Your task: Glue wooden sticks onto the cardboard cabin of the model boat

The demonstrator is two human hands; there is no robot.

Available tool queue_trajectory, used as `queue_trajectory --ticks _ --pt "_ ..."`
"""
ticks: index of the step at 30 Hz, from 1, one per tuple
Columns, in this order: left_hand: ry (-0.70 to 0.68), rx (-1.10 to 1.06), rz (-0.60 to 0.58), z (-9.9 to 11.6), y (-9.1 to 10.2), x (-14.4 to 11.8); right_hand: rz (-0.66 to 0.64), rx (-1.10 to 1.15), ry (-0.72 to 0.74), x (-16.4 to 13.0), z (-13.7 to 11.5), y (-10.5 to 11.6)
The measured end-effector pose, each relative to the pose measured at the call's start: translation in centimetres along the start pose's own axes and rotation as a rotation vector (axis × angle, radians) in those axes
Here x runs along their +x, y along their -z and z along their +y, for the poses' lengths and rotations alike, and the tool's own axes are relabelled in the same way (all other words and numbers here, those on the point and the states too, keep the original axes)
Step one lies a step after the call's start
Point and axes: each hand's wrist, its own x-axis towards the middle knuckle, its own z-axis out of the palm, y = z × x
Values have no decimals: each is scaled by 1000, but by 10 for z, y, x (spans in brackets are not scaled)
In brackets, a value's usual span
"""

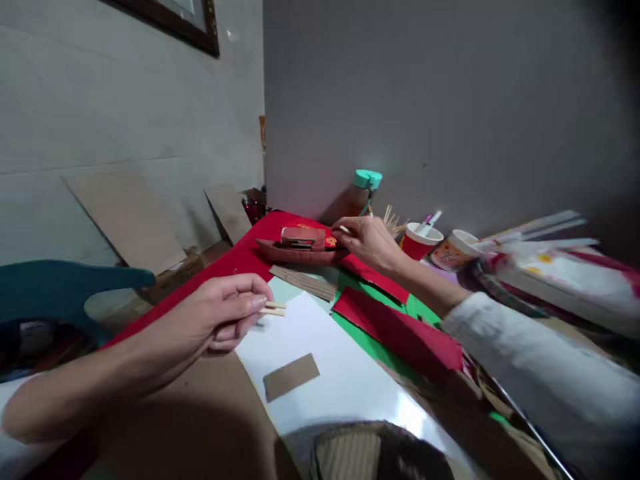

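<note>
Left hand sits at approx 9 o'clock of the white sheet, fingers pinched shut on a pair of short wooden sticks, tips poking out toward 3 o'clock, just over the sheet's edge. Right hand is stretched out to approx 1 o'clock, w/ white sleeve behind it; fingers curled and pinching a small pale bit at the fingertips, can't tell exactly what it is. That hand is right beside the cardboard boat model, touching or nearly touching its 3 o'clock end; the boat rests on red paper near the far wall. A strip of corrugated card lies at 6 o'clock of the boat. On the white sheet, a small brown card rectangle. Folded red paper piece lies over green paper at 3 o'clock of the sheet. Beyond the right hand: red cup w/ tools in it, bundle of toothpicks, bottle w/ teal cap. Blue chair back at far 9 o'clock.
</note>
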Motion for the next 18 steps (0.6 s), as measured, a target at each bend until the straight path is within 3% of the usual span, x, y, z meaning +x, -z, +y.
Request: queue_trajectory --ticks 8,18 --pt "-117 7 -66 -2 -2 -17 57 164 -18 -22 -18 25" --pt "-199 87 152 6 -23 -48 20 451 -132 -59 -68 69"
